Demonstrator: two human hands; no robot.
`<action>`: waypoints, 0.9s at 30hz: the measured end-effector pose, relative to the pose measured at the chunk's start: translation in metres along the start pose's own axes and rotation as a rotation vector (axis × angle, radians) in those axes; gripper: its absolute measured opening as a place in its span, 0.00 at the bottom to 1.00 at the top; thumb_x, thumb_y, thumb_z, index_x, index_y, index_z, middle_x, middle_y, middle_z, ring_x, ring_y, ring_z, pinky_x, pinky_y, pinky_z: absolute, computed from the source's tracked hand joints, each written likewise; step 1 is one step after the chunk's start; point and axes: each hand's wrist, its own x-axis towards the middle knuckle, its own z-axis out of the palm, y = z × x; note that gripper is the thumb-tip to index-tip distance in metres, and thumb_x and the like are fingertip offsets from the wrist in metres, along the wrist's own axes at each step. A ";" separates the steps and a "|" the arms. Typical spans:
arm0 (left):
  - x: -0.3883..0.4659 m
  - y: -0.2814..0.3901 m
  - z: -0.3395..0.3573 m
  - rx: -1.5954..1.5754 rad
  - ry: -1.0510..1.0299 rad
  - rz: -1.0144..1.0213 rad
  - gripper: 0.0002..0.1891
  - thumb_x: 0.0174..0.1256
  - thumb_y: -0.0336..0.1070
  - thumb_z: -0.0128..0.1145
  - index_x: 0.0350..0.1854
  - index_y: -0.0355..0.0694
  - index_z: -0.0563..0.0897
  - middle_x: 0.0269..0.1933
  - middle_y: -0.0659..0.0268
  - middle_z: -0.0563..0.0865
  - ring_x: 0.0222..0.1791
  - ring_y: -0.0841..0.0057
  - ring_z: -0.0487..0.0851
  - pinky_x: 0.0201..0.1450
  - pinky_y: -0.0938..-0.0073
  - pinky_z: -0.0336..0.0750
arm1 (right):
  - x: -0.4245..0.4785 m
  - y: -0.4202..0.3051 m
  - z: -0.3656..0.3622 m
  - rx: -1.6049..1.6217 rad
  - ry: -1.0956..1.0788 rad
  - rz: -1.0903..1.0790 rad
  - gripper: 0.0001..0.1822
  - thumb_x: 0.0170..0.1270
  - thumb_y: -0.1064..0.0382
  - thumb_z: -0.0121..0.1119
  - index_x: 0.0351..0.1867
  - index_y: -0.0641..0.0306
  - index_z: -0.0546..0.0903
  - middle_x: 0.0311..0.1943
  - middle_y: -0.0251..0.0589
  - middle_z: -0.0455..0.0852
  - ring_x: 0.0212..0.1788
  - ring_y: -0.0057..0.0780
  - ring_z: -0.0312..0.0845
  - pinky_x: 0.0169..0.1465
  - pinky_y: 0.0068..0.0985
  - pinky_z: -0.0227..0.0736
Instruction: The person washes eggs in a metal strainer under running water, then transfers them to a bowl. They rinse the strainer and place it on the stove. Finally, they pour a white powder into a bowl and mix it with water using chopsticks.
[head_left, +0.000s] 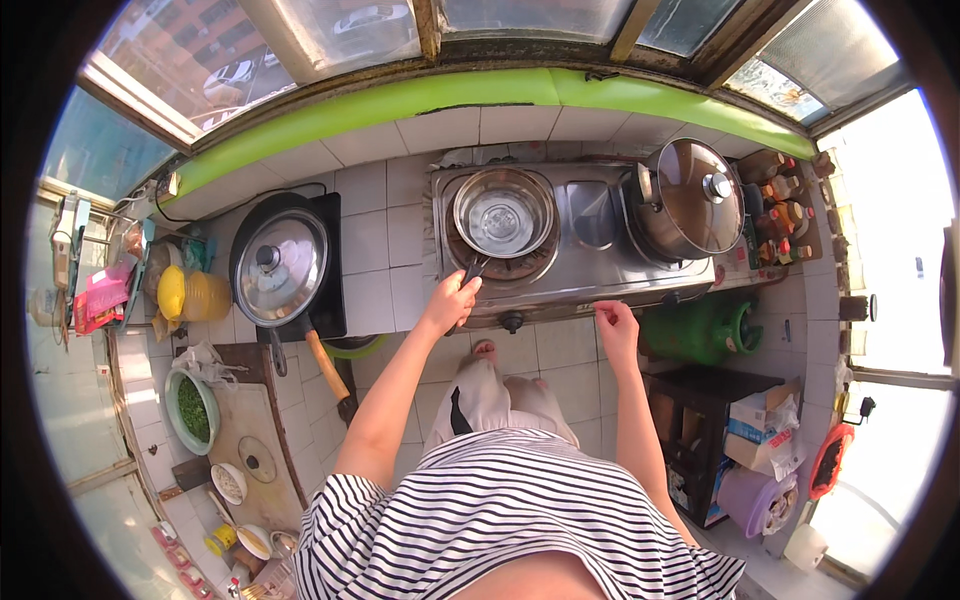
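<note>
My left hand (451, 298) is closed around the black handle of a small steel saucepan (504, 213). The pan sits over the left burner of a steel gas stove (592, 281) and seems to hold some clear liquid. My right hand (617, 325) is at the stove's front edge, between its two knobs, fingers curled with thumb and fingertips together; nothing shows between them. A large lidded pot (686, 199) with a brown glass lid stands on the right burner. The left control knob (511, 322) lies between my hands.
A lidded wok (281, 262) rests on a black cooktop (335, 225) at left, its wooden handle jutting out. Bottles (784, 217) stand right of the stove, a green gas cylinder (697, 328) below. A basin of chopped greens (192, 411) is at lower left, a black shelf unit (686, 450) at right.
</note>
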 end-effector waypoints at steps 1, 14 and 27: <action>0.001 0.001 0.000 -0.004 -0.006 0.003 0.13 0.73 0.44 0.52 0.32 0.45 0.66 0.20 0.77 0.65 0.13 0.89 0.60 0.13 0.81 0.59 | 0.001 -0.001 0.003 0.001 -0.008 0.000 0.06 0.60 0.71 0.61 0.38 0.65 0.85 0.27 0.35 0.76 0.26 0.20 0.70 0.33 0.21 0.68; 0.006 -0.003 0.009 0.024 -0.003 -0.033 0.13 0.73 0.46 0.52 0.34 0.43 0.67 0.20 0.76 0.66 0.14 0.89 0.62 0.14 0.80 0.62 | 0.004 -0.012 0.032 -0.016 -0.150 -0.045 0.07 0.59 0.71 0.61 0.38 0.65 0.85 0.27 0.36 0.76 0.26 0.22 0.71 0.33 0.22 0.70; -0.050 -0.009 0.032 0.708 0.809 0.594 0.22 0.74 0.51 0.48 0.54 0.35 0.78 0.41 0.55 0.80 0.50 0.59 0.74 0.56 0.62 0.67 | 0.005 -0.014 0.039 0.015 -0.442 -0.203 0.07 0.59 0.71 0.61 0.39 0.65 0.85 0.27 0.36 0.77 0.26 0.21 0.71 0.33 0.22 0.70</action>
